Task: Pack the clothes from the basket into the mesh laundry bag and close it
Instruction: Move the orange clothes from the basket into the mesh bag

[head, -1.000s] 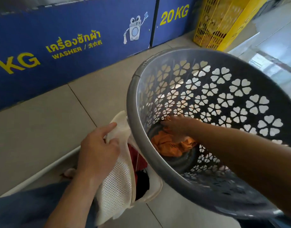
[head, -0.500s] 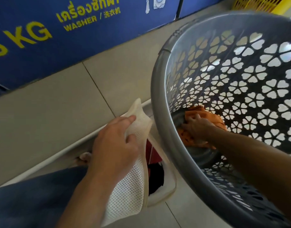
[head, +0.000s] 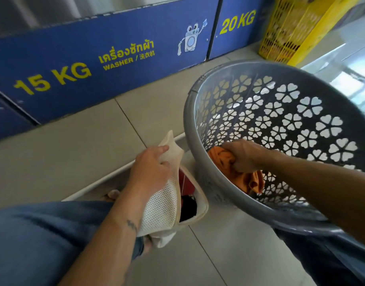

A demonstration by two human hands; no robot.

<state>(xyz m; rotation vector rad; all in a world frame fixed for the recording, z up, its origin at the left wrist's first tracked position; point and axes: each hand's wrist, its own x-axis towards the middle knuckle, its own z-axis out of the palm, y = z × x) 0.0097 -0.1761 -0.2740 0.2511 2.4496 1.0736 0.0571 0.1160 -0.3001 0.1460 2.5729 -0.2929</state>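
A grey plastic basket with flower-shaped cut-outs stands tilted toward me on the right. Inside it, my right hand is shut on an orange garment, which hangs lifted off the basket's bottom, near the left wall. Just left of the basket, my left hand grips the upper edge of the white mesh laundry bag and holds its mouth open. Red and dark clothes show inside the bag.
Blue washer panels marked 15 KG and 20 KG run along the back. A yellow crate stands at the far right corner. Beige floor tiles lie in front. My jeans-clad legs frame the bag and basket.
My right hand has closed on the orange garment and raised it from the basket's bottom toward the rim. The view has swung back. My left hand still holds the bag open.
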